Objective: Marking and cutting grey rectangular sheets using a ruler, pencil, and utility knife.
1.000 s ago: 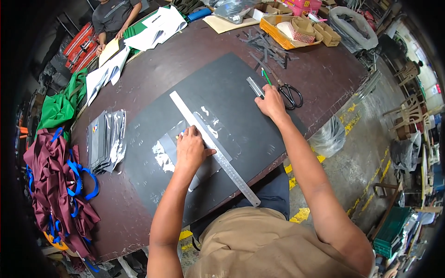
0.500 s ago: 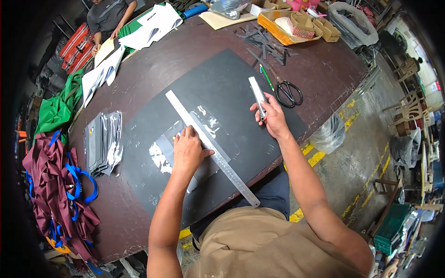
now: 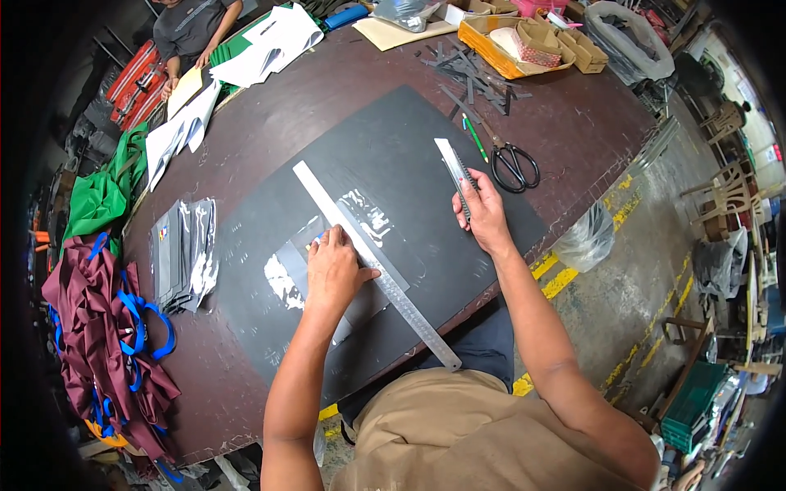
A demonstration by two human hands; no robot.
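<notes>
- A long, flat metal ruler [image 3: 372,262] is laid at a slant on a dark, smooth cutting mat [image 3: 393,155], which covers the middle of the brown wooden counter [image 3: 565,123].
- The left hand [image 3: 332,270] is pressed flat on the ruler and on a thin grey sheet [image 3: 360,307] under it, with fingers spread.
- The right hand [image 3: 483,214] is closed around one slim utility knife [image 3: 455,173], held above the mat to the right of the ruler.
- One pair of black scissors [image 3: 514,164] and one green pen [image 3: 473,137] are seen just beyond the knife.
- One stack of shiny grey sheets [image 3: 182,254] is lying left of the mat.
- Maroon fabric bags [image 3: 98,344] with blue handles are piled at the left edge.
</notes>
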